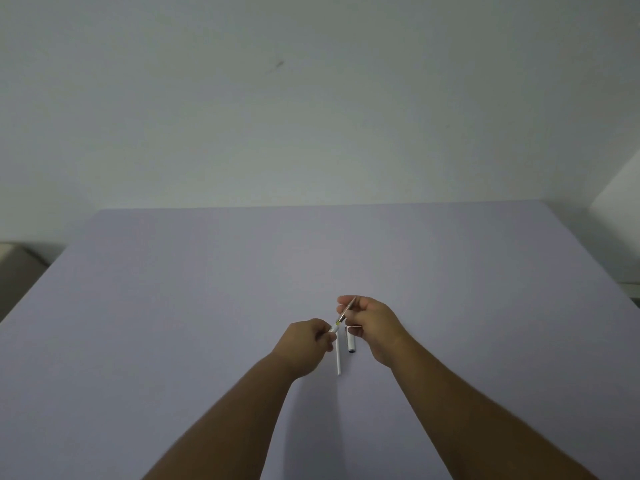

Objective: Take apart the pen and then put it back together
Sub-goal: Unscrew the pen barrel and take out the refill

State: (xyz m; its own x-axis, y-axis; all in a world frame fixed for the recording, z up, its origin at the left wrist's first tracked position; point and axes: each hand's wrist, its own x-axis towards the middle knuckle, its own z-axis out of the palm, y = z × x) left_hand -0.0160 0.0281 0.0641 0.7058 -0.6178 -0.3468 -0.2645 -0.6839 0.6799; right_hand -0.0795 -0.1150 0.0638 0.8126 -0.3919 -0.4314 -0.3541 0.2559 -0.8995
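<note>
My left hand (306,344) pinches a small white pen piece (334,329), apparently the tip section. My right hand (372,323) holds the thin refill (346,311) slanted, its lower end meeting that white piece. Between the hands, a white pen barrel (338,360) lies on the table, pointing towards me. Just right of it lies the white cap (350,341) with its dark opening towards me, partly under my right hand's fingers.
The work surface is a pale lavender table (207,289) against a plain white wall (311,98). A beige object (17,268) stands off the table's left edge, and a white object (620,202) stands at the far right.
</note>
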